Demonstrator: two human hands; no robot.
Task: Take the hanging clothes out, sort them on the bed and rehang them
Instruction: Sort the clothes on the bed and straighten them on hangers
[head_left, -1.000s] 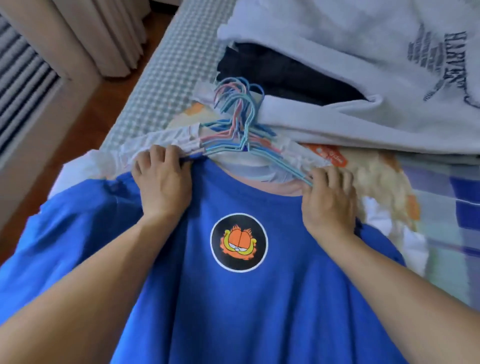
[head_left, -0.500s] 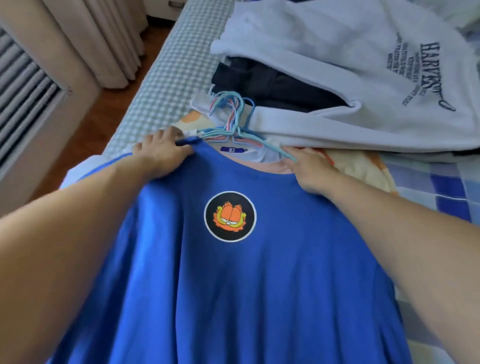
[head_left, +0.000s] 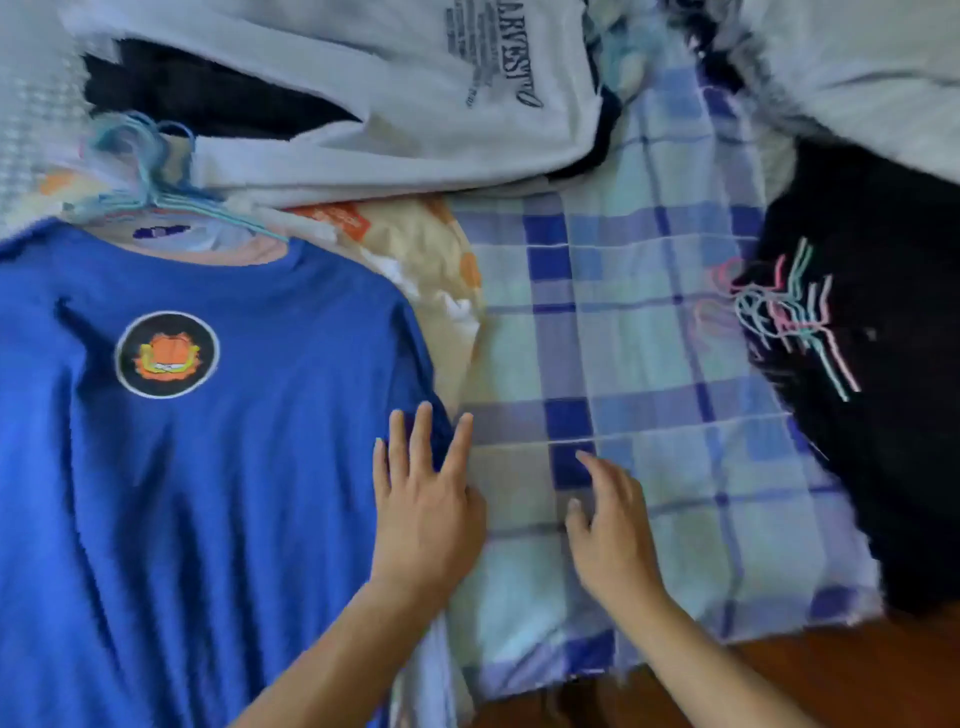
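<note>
A blue T-shirt (head_left: 218, 467) with a round cartoon-cat badge lies flat on the bed, topmost of a stack of shirts on pastel wire hangers (head_left: 150, 171). My left hand (head_left: 426, 499) is open, fingers straight, over the blue shirt's right sleeve edge. My right hand (head_left: 608, 535) hovers over the blue-checked sheet (head_left: 649, 364) with relaxed fingers, holding nothing. A second bunch of pastel hangers (head_left: 789, 317) lies on a pile of black clothes (head_left: 883, 415) at the right.
A white sweatshirt (head_left: 415, 104) with dark lettering lies across the top, over a dark garment (head_left: 197, 98). A cream and orange printed garment (head_left: 421, 249) shows beside the blue shirt. Brown wooden floor (head_left: 779, 686) runs along the bed's near edge.
Both hands have let go of the blue shirt's shoulders and moved down and right. The view has swung right, bringing the black pile and second hanger bunch into sight.
</note>
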